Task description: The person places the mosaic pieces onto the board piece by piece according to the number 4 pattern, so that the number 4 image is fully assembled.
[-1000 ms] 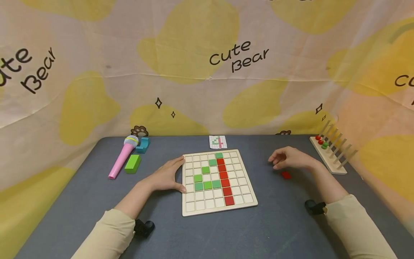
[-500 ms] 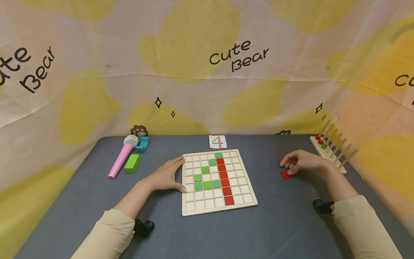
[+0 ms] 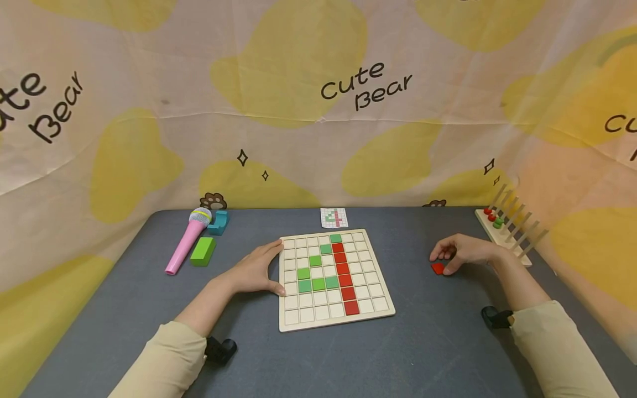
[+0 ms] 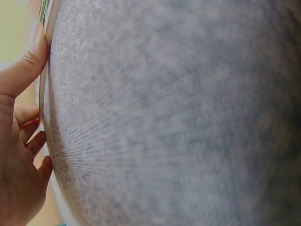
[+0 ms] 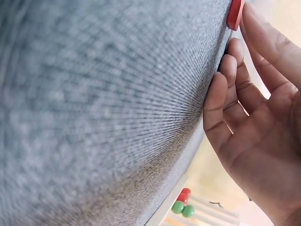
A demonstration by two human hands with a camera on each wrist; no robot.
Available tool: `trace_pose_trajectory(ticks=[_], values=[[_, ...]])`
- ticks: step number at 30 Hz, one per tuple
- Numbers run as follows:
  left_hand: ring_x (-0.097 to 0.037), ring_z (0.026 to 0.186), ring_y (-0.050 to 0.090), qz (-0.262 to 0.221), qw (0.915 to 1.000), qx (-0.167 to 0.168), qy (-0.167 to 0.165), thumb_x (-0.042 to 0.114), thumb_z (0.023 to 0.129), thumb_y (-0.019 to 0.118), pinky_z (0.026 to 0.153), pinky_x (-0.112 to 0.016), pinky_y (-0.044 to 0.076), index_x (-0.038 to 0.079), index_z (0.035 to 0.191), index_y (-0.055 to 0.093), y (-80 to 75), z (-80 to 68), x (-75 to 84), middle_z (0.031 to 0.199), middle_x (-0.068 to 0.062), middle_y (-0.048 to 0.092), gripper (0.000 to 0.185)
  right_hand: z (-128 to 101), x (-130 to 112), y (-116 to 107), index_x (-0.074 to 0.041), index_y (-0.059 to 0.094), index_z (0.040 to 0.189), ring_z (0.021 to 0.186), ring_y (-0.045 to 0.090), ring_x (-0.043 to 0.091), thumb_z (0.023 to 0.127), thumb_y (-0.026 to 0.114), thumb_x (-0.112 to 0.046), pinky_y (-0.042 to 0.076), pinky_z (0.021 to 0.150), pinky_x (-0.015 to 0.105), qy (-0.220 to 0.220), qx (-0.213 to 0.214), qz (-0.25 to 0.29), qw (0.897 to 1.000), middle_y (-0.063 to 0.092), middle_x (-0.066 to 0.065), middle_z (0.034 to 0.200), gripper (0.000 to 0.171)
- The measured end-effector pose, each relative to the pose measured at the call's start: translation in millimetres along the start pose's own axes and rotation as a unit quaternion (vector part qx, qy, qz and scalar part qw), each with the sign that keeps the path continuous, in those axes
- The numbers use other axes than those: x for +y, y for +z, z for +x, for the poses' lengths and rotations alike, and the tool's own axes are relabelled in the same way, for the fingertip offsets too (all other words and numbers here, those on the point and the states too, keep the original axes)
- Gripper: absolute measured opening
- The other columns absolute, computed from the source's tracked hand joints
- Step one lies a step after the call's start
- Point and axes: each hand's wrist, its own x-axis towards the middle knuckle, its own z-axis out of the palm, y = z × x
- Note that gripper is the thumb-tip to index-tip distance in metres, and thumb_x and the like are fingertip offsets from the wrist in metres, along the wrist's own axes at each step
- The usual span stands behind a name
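A square wooden grid board [image 3: 374, 304] lies on the table, with several red tiles in one column and several green tiles stepping off to its left. My left hand [image 3: 254, 271] rests at the board's left edge, thumb and fingers spread along it. To the right of the board, my right hand [image 3: 465, 252] is low over the table around a loose red tile [image 3: 437, 268]. The right wrist view has the thumb tip right at the red tile [image 5: 234, 15], while the other fingers lie against the table, loosely bent. The index fingertip is partly hidden there.
Behind the board lies a small printed pattern card [image 3: 334, 218]. A pink toy microphone [image 3: 186, 246], a green block [image 3: 203, 251] and a teal block [image 3: 218, 223] are at the left. A peg rack [image 3: 502, 237] with red and green beads stands at the right.
My right hand has moved right and down to the loose red tile, its thumb now at the tile's edge. The left hand and the board have stayed in place.
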Motion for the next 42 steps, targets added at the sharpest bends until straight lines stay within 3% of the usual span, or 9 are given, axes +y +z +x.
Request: trace_pose_trajectory(ticks=[11, 20, 34, 42], values=[[-0.043, 0.149, 0.027, -0.003, 1.0, -0.003, -0.003, 0.055, 0.066, 0.085, 0.117, -0.06, 0.03, 0.003, 0.155, 0.03, 1.8, 2.1, -1.4, 0.165, -0.016, 0.024, 0.117, 5, -3, 4, 0.001, 0.067, 0.099, 0.081, 0.049, 0.009, 0.074, 0.082, -0.009, 0.044, 0.072, 0.021, 0.01, 0.027, -0.058, 0.998, 0.061, 0.008, 0.092, 0.03], [-0.043, 0.149, 0.028, -0.004, 1.0, -0.002, -0.005, 0.054, 0.066, 0.086, 0.117, -0.06, 0.03, 0.002, 0.155, 0.029, 1.4, 0.4, -1.7, 0.164, -0.016, 0.024, 0.117, 11, -7, 5, 0.001, 0.063, 0.093, 0.071, 0.057, 0.008, 0.081, 0.078, -0.012, 0.049, 0.067, 0.024, -0.003, 0.039, -0.042, 0.998, 0.065, 0.006, 0.084, 0.023], [-0.044, 0.149, 0.028, -0.002, 1.0, -0.006, -0.007, 0.054, 0.066, 0.086, 0.116, -0.061, 0.031, 0.001, 0.155, 0.029, -0.5, 0.2, 1.6, 0.164, -0.018, 0.024, 0.118, 39, -58, 27, -0.004, 0.07, 0.099, 0.073, 0.06, 0.008, 0.084, 0.076, -0.01, 0.05, 0.068, 0.022, -0.037, 0.091, -0.059, 0.993, 0.07, 0.009, 0.085, 0.017], [-0.044, 0.149, 0.027, -0.002, 0.9999, -0.009, -0.013, 0.055, 0.066, 0.085, 0.116, -0.062, 0.03, 0.004, 0.155, 0.029, -0.3, 0.9, 1.3, 0.165, -0.015, 0.023, 0.117, 56, -75, 46, -0.007, 0.072, 0.095, 0.072, 0.061, 0.009, 0.084, 0.076, -0.01, 0.051, 0.067, 0.021, -0.067, 0.088, -0.064, 0.992, 0.072, 0.007, 0.083, 0.013]])
